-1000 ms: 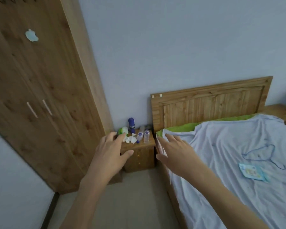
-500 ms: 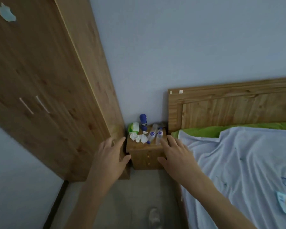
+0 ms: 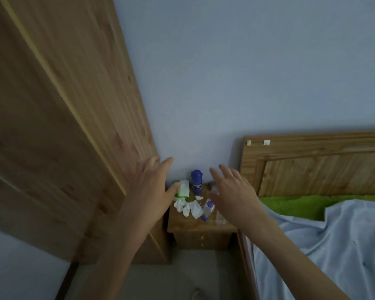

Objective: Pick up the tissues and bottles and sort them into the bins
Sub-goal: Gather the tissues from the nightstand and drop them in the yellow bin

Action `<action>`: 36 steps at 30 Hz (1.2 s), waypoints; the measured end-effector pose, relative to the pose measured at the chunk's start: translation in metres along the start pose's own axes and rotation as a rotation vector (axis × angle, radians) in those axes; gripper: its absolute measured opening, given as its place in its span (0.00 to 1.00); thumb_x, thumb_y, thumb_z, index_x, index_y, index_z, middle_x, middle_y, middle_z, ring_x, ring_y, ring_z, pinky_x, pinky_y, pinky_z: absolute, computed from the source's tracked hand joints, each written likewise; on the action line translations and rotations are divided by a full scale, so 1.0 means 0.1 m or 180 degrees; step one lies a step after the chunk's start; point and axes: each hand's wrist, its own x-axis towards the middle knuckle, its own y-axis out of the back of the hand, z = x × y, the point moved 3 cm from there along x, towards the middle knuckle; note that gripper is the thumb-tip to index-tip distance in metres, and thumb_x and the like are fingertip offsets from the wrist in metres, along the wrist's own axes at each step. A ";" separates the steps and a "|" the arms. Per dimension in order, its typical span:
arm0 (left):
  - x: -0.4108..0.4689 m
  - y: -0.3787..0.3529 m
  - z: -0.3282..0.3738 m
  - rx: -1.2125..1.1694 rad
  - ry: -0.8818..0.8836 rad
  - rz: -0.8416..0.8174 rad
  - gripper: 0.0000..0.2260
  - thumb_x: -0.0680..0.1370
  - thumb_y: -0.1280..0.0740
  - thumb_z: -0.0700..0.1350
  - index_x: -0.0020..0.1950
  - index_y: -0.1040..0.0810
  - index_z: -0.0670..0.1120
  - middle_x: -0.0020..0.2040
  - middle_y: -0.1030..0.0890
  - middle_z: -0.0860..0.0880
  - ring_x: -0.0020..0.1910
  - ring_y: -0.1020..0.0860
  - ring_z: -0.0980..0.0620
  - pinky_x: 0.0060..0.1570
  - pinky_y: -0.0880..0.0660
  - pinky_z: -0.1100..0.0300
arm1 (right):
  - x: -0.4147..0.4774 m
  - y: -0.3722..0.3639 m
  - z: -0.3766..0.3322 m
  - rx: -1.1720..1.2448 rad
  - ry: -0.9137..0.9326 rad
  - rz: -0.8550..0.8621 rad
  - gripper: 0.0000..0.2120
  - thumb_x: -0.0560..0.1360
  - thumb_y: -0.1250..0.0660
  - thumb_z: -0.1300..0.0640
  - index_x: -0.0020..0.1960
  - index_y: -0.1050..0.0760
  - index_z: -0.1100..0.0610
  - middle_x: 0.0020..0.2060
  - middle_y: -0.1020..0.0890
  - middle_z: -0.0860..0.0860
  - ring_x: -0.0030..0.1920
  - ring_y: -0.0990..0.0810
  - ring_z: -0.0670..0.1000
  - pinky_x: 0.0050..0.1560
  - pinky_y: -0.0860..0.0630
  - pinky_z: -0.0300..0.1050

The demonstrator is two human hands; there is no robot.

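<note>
Head view. Both forearms were stretched forward and slightly inward over a small wooden nightstand (image 3: 191,225) that stood between a tall wooden wardrobe (image 3: 63,126) and a wooden headboard (image 3: 312,167). The left hand (image 3: 148,191) was held back-up, its fingers straight and close together and its thumb spread toward a green-and-white tissue pack (image 3: 183,190); whether the thumb touched the pack could not be told, and the hand held nothing. The right hand (image 3: 234,195) was likewise back-up with fingers extended and slightly fanned, gripping nothing, poised above the right part of the nightstand top. Crumpled white tissues (image 3: 188,207) lay near the middle of that top. Just beside them a clear bottle with a blue cap (image 3: 208,210) lay on its side, and a second clear bottle (image 3: 221,220) showed partly below the right wrist. A blue bottle (image 3: 196,180) stood upright at the back, near the wall. To the right, a pale sheet (image 3: 333,239) covered the bed over a green layer (image 3: 290,205).
</note>
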 end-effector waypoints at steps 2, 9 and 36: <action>0.40 -0.12 -0.14 -0.0011 -0.0017 -0.0078 0.31 0.81 0.32 0.57 0.82 0.37 0.53 0.79 0.35 0.46 0.79 0.36 0.44 0.75 0.33 0.42 | 0.37 -0.06 0.07 0.0099 -0.0073 0.0100 0.31 0.85 0.38 0.47 0.83 0.47 0.50 0.83 0.42 0.53 0.81 0.41 0.57 0.77 0.37 0.53; 1.12 -0.79 -0.56 -0.0062 0.0105 -0.0259 0.32 0.81 0.30 0.56 0.82 0.37 0.54 0.80 0.37 0.48 0.79 0.39 0.46 0.75 0.33 0.45 | 1.02 -0.74 0.46 0.0286 -0.0392 -0.0062 0.36 0.80 0.32 0.53 0.82 0.45 0.52 0.80 0.37 0.55 0.77 0.34 0.59 0.72 0.28 0.58; 1.84 -5.64 -2.85 -0.0269 0.0770 -0.0717 0.34 0.74 0.21 0.54 0.77 0.30 0.55 0.75 0.31 0.51 0.73 0.32 0.49 0.67 0.24 0.49 | 2.92 -5.51 1.35 0.0426 -0.0032 -0.1284 0.37 0.75 0.24 0.55 0.78 0.38 0.46 0.77 0.35 0.55 0.73 0.30 0.62 0.56 0.19 0.61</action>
